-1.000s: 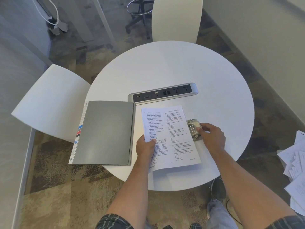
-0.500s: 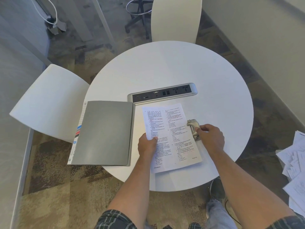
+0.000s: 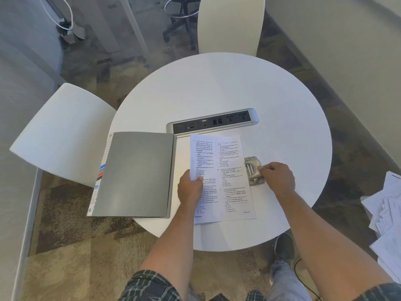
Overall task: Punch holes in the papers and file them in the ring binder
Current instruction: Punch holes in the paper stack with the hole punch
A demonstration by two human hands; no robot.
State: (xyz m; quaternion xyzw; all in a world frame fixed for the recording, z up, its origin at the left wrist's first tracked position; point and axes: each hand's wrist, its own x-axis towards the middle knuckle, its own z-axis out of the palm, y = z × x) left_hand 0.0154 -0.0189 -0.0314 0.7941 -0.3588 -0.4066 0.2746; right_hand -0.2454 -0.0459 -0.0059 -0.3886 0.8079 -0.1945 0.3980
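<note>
Quick count:
- 1 round white table (image 3: 238,88)
- 2 white curved-back chairs (image 3: 63,131), (image 3: 231,25)
- 1 closed grey ring binder (image 3: 134,172)
- 1 printed white paper sheet (image 3: 225,170) on tabletop
- 1 small silver metal hole punch (image 3: 252,170)
- 1 silver-and-black built-in socket strip (image 3: 212,122)
- 2 bare hands: left (image 3: 189,189), right (image 3: 278,177)
- 1 messy pile of loose white papers (image 3: 386,218) on floor, too jumbled to count sheets
- 1 black swivel-stool base (image 3: 180,20)

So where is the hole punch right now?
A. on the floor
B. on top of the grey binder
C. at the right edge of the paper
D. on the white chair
C: the hole punch sits at the right edge of the paper, under the right hand; the binder lies closed to the left.
</note>
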